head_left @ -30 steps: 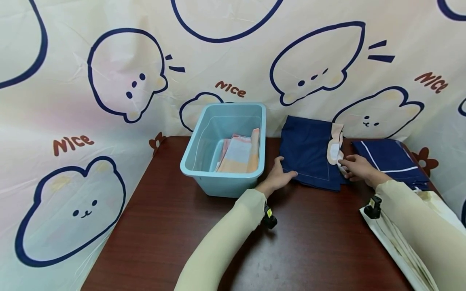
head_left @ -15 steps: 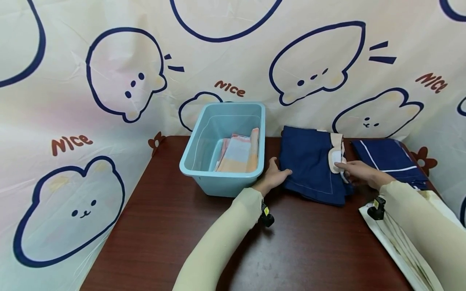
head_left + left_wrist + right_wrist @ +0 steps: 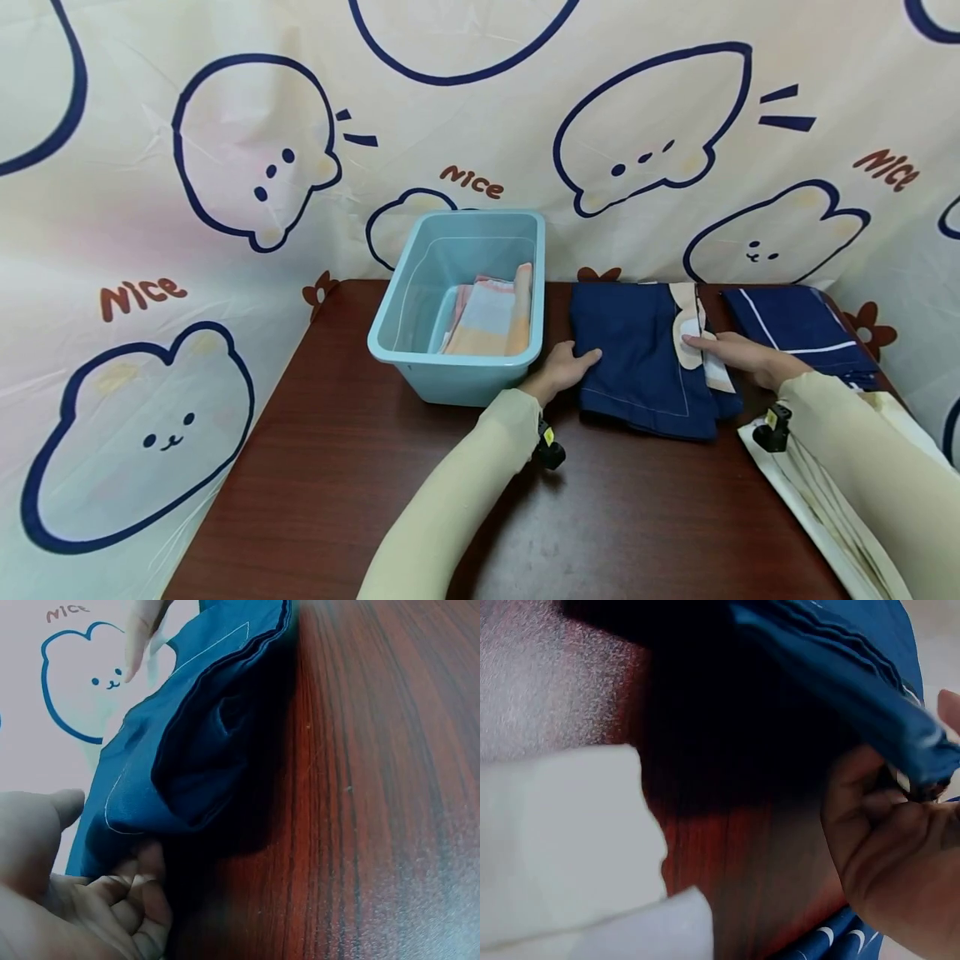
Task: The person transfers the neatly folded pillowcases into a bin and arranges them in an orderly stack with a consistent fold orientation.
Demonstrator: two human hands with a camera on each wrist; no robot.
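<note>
Gripping folded navy cloth (image 3: 633, 358) between left hand (image 3: 562, 369) and right hand (image 3: 738, 354), beside light-blue plastic tub (image 3: 457, 379).

On the pale backdrop (image 3: 450, 125) the word "Nice" reads three times in reddish-brown letters: a left "Nice" (image 3: 142, 298), a middle "Nice" (image 3: 472, 182) on the far side, and a right "Nice" (image 3: 887, 170). The left wrist view also shows a small "Nice" (image 3: 67, 613), legible on the same backdrop.
</note>
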